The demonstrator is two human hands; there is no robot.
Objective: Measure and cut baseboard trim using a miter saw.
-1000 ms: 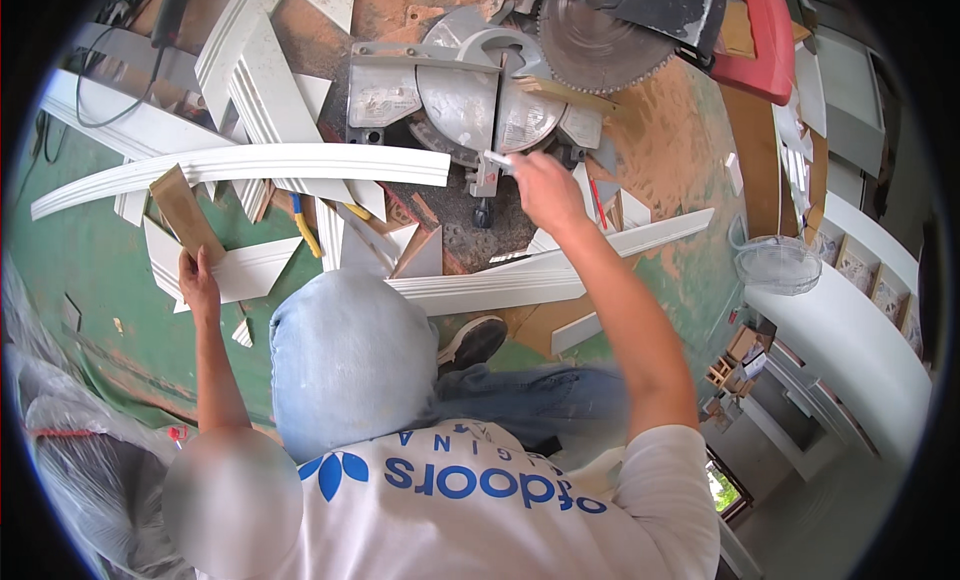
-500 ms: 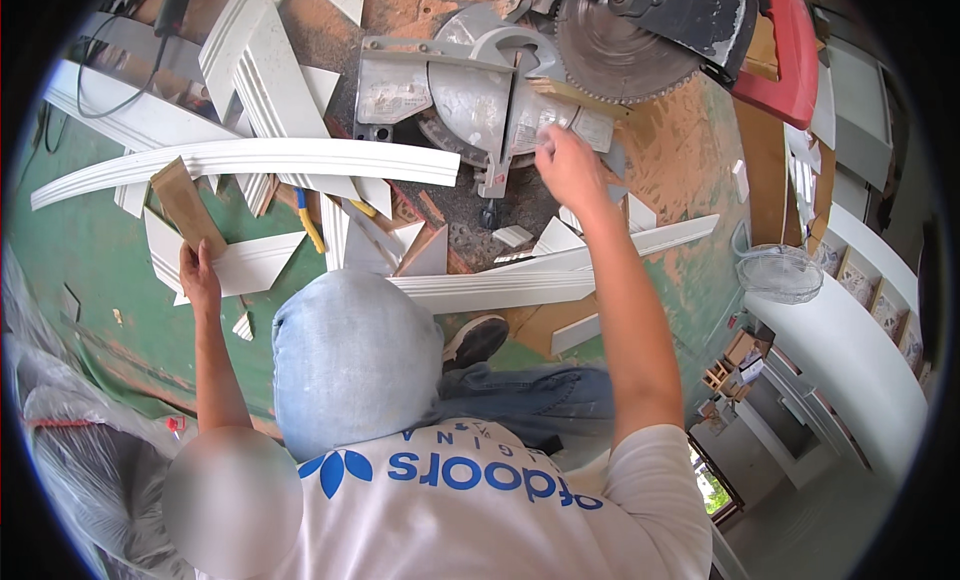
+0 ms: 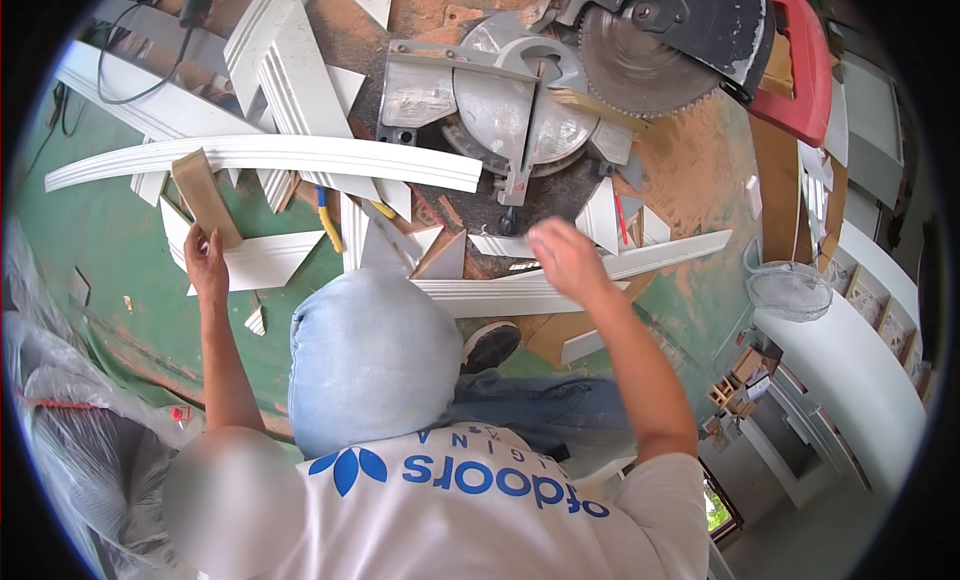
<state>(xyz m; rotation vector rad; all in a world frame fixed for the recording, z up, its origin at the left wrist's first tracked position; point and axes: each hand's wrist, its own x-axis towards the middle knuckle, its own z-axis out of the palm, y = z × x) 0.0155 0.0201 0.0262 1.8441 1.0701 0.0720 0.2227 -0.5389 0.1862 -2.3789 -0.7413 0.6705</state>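
My left hand (image 3: 206, 262) is closed on the lower end of a brown wooden block (image 3: 208, 198), which stands tilted in front of white moulding pieces. My right hand (image 3: 568, 262), slightly blurred, has its fingers curled. It is over white moulding offcuts, just below the front of the mitre saw's grey base (image 3: 515, 180); whatever it may hold is hidden. Close to its fingertips lies a small white offcut (image 3: 500, 246). The saw's toothed blade (image 3: 640, 65) is raised up and to the right, with its red handle (image 3: 800, 70) beyond.
A long white moulding strip (image 3: 330, 160) lies across other pieces at left. Another long strip (image 3: 500, 298) lies near my knee. A yellow-and-blue handled tool (image 3: 328, 220) and a red pencil (image 3: 621, 220) rest among offcuts. A wire basket (image 3: 790, 290) stands at right. Sawdust covers the green sheet.
My right hand has drawn back from the saw's base toward me, down to the offcuts. My left hand still grips the wooden block. The whole view has shifted slightly.
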